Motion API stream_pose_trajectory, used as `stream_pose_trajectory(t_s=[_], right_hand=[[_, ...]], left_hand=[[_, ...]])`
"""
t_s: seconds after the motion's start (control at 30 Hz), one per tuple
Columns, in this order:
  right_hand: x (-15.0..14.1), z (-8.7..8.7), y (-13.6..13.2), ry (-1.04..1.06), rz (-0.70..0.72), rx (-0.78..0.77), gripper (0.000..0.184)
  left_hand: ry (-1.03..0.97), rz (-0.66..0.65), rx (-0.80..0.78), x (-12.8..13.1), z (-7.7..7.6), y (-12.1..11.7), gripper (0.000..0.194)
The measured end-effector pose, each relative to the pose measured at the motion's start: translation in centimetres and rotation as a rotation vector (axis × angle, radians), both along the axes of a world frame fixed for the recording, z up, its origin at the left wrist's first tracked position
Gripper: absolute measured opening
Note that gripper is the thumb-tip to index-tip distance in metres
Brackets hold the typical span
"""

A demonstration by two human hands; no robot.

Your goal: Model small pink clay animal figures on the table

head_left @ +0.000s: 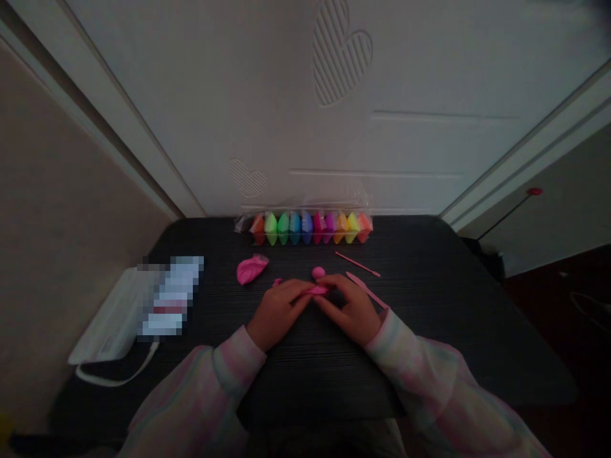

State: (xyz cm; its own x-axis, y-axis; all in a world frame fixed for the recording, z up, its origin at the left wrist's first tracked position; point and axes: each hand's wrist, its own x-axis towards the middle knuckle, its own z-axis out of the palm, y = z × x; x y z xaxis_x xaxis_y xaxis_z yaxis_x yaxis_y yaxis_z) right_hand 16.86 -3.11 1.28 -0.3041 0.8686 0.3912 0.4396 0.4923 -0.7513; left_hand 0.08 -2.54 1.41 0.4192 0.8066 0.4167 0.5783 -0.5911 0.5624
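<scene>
A flat piece of pink modelling clay (pixel 317 291) is pinched between the fingertips of both hands, just above the dark table. My left hand (pixel 281 310) grips its left end, and my right hand (pixel 351 308) has thumb and fingers on its right end. Right behind the fingers lies a pink clay ball (pixel 318 273). A small pink bit of clay (pixel 277 282) shows past the left knuckles, partly hidden. Farther left sits a pink clay lump in clear wrap (pixel 251 269). To the right of my right hand are a pink modelling knife (pixel 366 289) and a thin pink stick tool (pixel 358 264).
A clear pack of coloured clay pieces (pixel 312 228) stands along the back of the black table (pixel 429 286), against a white panel with hearts. At left lie a white face mask (pixel 112 318) and a blurred-out, screen-like rectangle (pixel 174 296) with a white cable.
</scene>
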Motion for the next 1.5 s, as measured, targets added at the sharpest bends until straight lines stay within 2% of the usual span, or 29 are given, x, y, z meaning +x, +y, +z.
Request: stream_pose_trajectory(t_s=[0.13, 0.27, 0.37, 0.43, 0.57, 0.73, 0.8, 0.87, 1.0, 1.2, 1.33, 1.5], right_hand=[[-0.1, 0.2, 0.1, 0.003, 0.012, -0.092, 0.008], [-0.2, 0.6, 0.0, 0.051, -0.015, -0.277, 0.007], [-0.4, 0.6, -0.1, 0.201, 0.011, -0.458, 0.006], [-0.4, 0.5, 0.0, 0.306, 0.029, -0.522, 0.005], [1.1, 0.7, 1.1, 0.476, -0.032, -0.508, 0.007], [4.3, 2.2, 3.4, 0.832, -0.242, -0.364, 0.009], [4.3, 2.5, 3.7, 1.002, -0.311, -0.422, 0.015], [3.5, 2.4, 3.5, 1.05, -0.317, -0.522, 0.019], [1.9, 1.1, 2.9, 0.851, -0.248, -0.515, 0.019], [2.7, -0.1, 3.2, 0.684, -0.249, -0.506, 0.024], [3.1, -0.4, 3.3, 0.54, -0.204, -0.526, 0.03], [3.3, -0.6, 3.3, 0.24, -0.195, -0.513, 0.017]], left_hand=[[-0.016, 0.004, 0.023, 0.2, -0.2, 0.0, 0.013], [0.005, -0.018, 0.099, 0.2, -0.5, -0.2, 0.013], [0.027, -0.054, 0.132, 0.1, -0.6, -0.3, 0.014], [0.035, -0.082, 0.124, 0.1, -0.4, -0.3, 0.016], [0.025, -0.107, 0.062, 0.2, 0.0, -0.3, 0.015], [0.054, -0.19, -0.074, 0.6, 0.1, -0.6, 0.013], [0.049, -0.172, -0.09, 0.7, 0.0, -0.8, 0.014], [0.053, -0.136, -0.073, 0.6, -0.1, -0.7, 0.02], [0.114, -0.084, -0.014, -0.1, -0.4, 0.0, 0.019], [0.111, 0.037, 0.01, -0.5, -0.2, 0.6, 0.022], [0.127, 0.005, -0.013, -0.2, -0.2, 0.5, 0.019], [0.167, -0.022, -0.038, -0.2, -0.5, 0.4, 0.02]])
